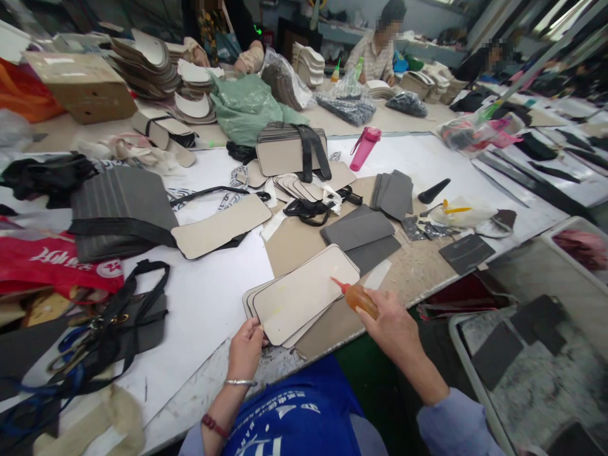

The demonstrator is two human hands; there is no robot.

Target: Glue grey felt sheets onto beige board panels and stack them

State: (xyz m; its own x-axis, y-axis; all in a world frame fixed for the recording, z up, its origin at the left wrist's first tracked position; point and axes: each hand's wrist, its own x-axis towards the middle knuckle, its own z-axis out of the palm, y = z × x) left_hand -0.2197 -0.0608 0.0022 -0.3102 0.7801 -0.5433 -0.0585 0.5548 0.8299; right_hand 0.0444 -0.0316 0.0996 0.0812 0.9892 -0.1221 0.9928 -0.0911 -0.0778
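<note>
My right hand (392, 326) is wrapped round a squeeze bottle of amber liquid (361, 300), its red nozzle pointing at the top panel near the panel's right end. That beige panel (304, 294) has rounded corners and lies on a small fanned stack of similar panels at the table's front edge. At the stack's lower left corner, my left hand (247, 347) grips the panel edges between thumb and fingers. Just behind the stack lie dark grey panels (358, 228). Whether liquid is leaving the nozzle is too small to tell.
A strapped grey panel stack (121, 209) and a single beige panel (221, 227) lie to the left. Farther back are a strapped beige stack (282, 155) and a pink bottle (365, 149). A plastic bin (463, 326) stands at the right. Other people work across the table.
</note>
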